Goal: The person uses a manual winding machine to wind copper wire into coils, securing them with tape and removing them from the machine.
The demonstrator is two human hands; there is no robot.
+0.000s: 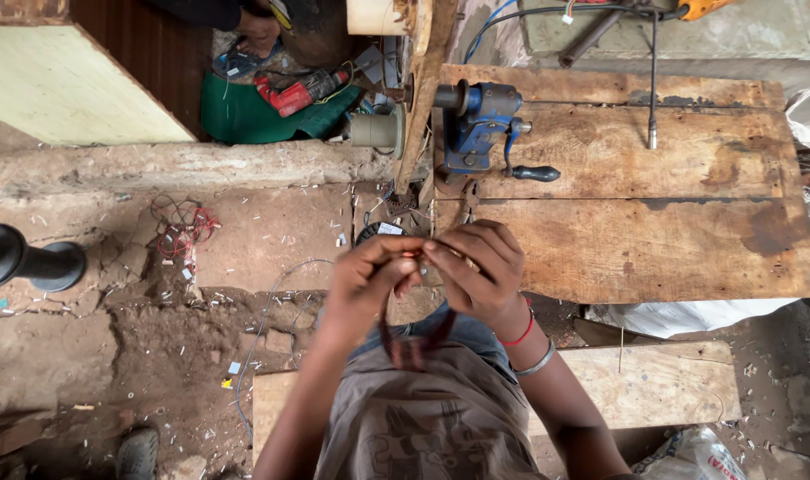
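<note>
Both hands meet over the lap, just off the near-left corner of the wooden workbench [654, 240]. Left hand [362, 276] and right hand [478, 267] are each pinched closed on the top of a coil of dark reddish wire [414, 342]; the loop hangs down between the wrists against the shirt. Copper glint at the fingertips, too small to tell if it's a bare end. Looks like the step in hand is shaping or binding the coil at its top. Next move calls for steady tension on the pinch point so the turns don't spring apart. On the bench, at the far-left corner, sits a blue hand-crank winder [478, 124], crank handle pointing right, untouched. Loose red wire tangle [184, 227] lies on the dirt floor to the left. Farther back, a red power drill [300, 92] on a green bag.
</note>
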